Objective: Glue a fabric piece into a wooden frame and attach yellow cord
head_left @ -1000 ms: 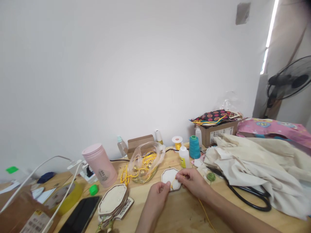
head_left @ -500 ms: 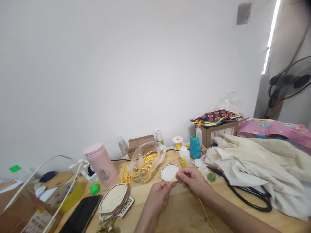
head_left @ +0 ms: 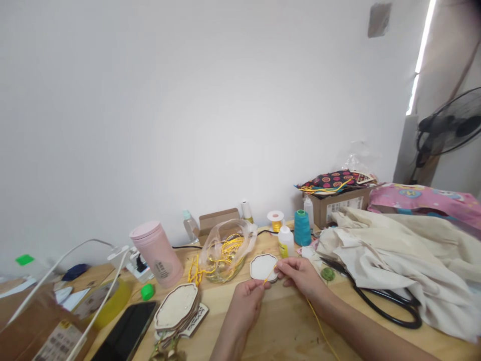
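Between my two hands runs a short stretch of yellow cord. The fingertips of my left hand pinch its lower end. My right hand pinches the upper end, and a long tail of the cord hangs below that hand toward the table's front edge. Just behind the fingers a white plaque with a scalloped dark rim lies flat on the table, partly covered by my fingers. A small white glue bottle with a yellow label stands beyond my right hand.
Left of my hands are stacked plaques, a phone, a pink tumbler and a plastic bag of yellow cord. On the right lie black scissors, a green thread ball and cream cloth. A teal thread cone stands behind.
My right hand has shifted very slightly up and right, so the cord between the hands shows a little longer. My left hand keeps its pinch.
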Tool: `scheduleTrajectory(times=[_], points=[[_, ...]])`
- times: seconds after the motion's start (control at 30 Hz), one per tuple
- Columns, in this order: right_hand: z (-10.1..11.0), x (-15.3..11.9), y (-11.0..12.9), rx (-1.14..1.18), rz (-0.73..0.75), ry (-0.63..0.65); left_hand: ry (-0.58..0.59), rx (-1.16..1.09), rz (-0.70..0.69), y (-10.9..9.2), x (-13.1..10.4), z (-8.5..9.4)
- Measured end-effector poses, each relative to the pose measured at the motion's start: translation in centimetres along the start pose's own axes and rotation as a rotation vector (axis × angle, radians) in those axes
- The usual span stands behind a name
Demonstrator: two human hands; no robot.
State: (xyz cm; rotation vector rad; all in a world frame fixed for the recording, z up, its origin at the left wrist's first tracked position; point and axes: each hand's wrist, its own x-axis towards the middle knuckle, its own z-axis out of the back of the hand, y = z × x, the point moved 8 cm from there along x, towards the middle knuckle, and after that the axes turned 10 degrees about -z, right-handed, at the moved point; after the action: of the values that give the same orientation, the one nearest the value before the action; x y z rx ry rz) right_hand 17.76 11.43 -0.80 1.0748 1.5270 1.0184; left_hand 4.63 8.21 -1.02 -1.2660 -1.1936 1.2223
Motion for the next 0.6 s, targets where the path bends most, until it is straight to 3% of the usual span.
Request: scheduleTrajectory(times=[0.4, 0.6], points=[[0.4, 0.2, -0.2, 0.01, -0.036, -0.028, 0.024, -0.026, -0.016, 1.1, 0.9, 0.4], [-0.5, -0.2, -0.4, -0.172, -0.081, 0.067, 0.024, -0.046, 0.036, 1.1, 1.0, 0.0]])
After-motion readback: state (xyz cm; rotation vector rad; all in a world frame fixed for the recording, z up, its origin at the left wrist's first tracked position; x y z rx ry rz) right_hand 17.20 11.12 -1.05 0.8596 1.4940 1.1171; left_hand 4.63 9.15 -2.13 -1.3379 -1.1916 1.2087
